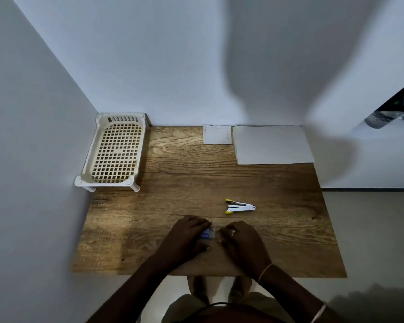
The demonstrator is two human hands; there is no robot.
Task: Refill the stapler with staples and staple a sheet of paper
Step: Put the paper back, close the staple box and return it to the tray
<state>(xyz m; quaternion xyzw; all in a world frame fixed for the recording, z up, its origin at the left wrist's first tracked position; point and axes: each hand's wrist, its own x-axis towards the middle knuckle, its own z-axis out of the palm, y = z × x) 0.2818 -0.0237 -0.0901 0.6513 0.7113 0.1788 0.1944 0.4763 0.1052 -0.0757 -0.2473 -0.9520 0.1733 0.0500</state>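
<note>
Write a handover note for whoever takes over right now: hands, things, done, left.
Hands: left hand and right hand both grip a small blue box, likely staples, at the front of the table.
The stapler lies open on the table, beyond the hands, untouched.
The sheet lies flat at the far right corner.
Done: stapler opened.
Left: load staples, close, staple the sheet.

Box (206, 234) between left hand (189, 234) and right hand (239, 238): mostly covered by their fingers, only a blue-and-clear strip shows, label unreadable. Stapler (240, 207): whether staples sit in its channel is too small to tell; marks on the slip (217, 134) likewise illegible. Dark object (397, 113) at right edge: cut off, blurred, unidentified.
</note>
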